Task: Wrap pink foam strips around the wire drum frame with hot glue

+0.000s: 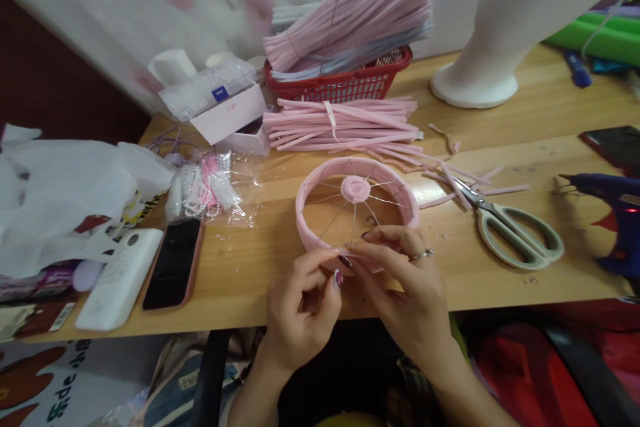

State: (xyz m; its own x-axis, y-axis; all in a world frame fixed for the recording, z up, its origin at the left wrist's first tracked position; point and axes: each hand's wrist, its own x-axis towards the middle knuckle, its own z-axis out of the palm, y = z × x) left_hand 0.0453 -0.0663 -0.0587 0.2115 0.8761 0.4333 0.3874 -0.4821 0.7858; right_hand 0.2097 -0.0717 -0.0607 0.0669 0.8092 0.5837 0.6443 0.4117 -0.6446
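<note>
A round pink hoop (305,220), with thin wire spokes running to a coiled pink hub (355,189), rests on the table in front of me. At its near rim, my left hand (305,307) has its fingers curled and pinched on the pink band. Beside it my right hand (405,287), with a ring on one finger, presses its fingertips on the same stretch of rim. My fingers cover that part of the rim, so the exact spot they grip is partly hidden.
Scissors (520,233) and pink pipe cleaners (345,125) lie beyond the hoop. A red basket (340,83) holds more bundles. At right are a blue glue gun (615,207) and a white mannequin stand (475,83). Left are a phone (175,263), bagged beads (210,187) and a white power bank (120,280).
</note>
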